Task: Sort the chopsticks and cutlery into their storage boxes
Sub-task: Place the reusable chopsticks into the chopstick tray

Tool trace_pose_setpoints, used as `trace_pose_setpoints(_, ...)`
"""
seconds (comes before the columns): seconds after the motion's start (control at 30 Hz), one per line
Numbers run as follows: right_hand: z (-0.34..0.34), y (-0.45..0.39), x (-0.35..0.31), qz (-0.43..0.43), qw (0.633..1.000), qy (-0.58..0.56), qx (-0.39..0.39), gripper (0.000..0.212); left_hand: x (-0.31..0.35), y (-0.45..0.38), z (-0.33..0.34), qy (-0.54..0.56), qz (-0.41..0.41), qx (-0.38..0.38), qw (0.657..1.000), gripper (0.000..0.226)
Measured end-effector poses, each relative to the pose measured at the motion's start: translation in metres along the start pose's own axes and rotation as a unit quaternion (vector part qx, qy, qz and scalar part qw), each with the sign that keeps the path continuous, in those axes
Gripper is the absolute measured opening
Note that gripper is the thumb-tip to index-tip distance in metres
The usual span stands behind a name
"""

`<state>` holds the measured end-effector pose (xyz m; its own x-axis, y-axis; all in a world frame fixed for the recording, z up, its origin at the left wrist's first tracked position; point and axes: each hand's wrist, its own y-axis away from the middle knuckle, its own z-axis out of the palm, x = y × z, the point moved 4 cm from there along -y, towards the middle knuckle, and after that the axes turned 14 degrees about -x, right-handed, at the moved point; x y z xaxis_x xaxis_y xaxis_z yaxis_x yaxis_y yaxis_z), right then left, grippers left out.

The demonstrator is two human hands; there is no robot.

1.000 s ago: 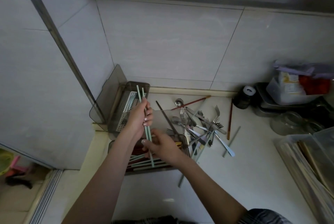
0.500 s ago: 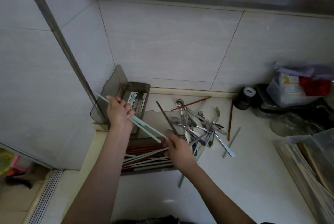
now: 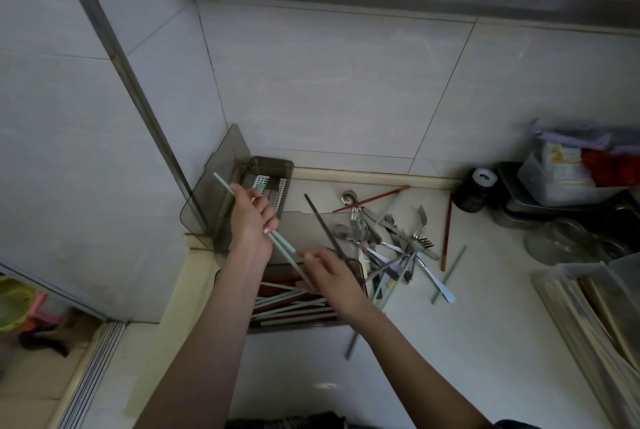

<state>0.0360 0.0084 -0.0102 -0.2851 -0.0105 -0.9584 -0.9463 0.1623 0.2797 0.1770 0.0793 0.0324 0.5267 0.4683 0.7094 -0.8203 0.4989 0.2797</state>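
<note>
My left hand [image 3: 251, 220] grips a pair of pale green chopsticks [image 3: 282, 245] that slant from upper left down to the right. My right hand [image 3: 334, 278] holds their lower ends over the near storage box [image 3: 360, 271], which contains several red and green chopsticks [image 3: 294, 305]. The far storage box [image 3: 273, 165], with a white perforated insert, stands behind my left hand with its lid open. A dark chopstick [image 3: 320, 220] leans on the near box's upright clear lid [image 3: 301, 231]. A pile of forks and spoons [image 3: 388, 241] lies to the right on the counter.
Loose chopsticks lie around the pile: a red one [image 3: 374, 198], a brown one [image 3: 446, 234], grey-green ones [image 3: 450, 272]. A dark jar [image 3: 474, 189], metal trays with a plastic container [image 3: 554, 182], a glass bowl [image 3: 561, 241] and a clear bin [image 3: 602, 317] crowd the right side.
The green chopsticks tilted from upright to slanting. My left hand went left toward the far box; my right hand slid to their lower ends over the near box.
</note>
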Motion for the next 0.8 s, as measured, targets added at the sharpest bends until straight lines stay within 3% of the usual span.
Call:
trace_pose_setpoints(0.13, 0.01, -0.006, -0.005, -0.018, 0.997, 0.071, -0.022, 0.021, -0.008, 0.003, 0.008, -0.004, -0.006, -0.023, 1.0, 0.051)
trace_pose_setpoints(0.37, -0.029, 0.005, 0.022, 0.051, 0.965, 0.259, 0.012, 0.02, 0.021, -0.007, -0.036, 0.022, 0.031, 0.019, 0.999, 0.048)
trace_pose_setpoints(0.47, -0.022, 0.003, 0.029, 0.048, 0.941, 0.334, -0.033, 0.039, 0.021, -0.005, -0.04, -0.018, 0.027, -0.001, 0.999, 0.03)
trace_pose_setpoints(0.57, -0.01, 0.001, 0.031, 0.031, 0.942, 0.331, -0.042, 0.054, 0.017, 0.004, -0.032, -0.129, 0.032, -0.044, 0.99, 0.023)
trace_pose_setpoints(0.63, -0.014, 0.001, 0.027, 0.027, 0.969, 0.247, 0.011, 0.046, 0.018, 0.013, -0.024, -0.272, 0.024, -0.095, 0.957, 0.021)
trace_pose_setpoints(0.7, -0.025, 0.003, 0.019, 0.007, 0.994, 0.078, 0.073, 0.03, 0.014, 0.022, -0.019, -0.44, -0.019, -0.163, 0.883, 0.014)
trace_pose_setpoints(0.8, -0.034, 0.004, 0.003, -0.035, 0.983, -0.159, 0.08, 0.031, -0.01, 0.031, -0.015, -0.561, -0.114, -0.272, 0.773, 0.006)
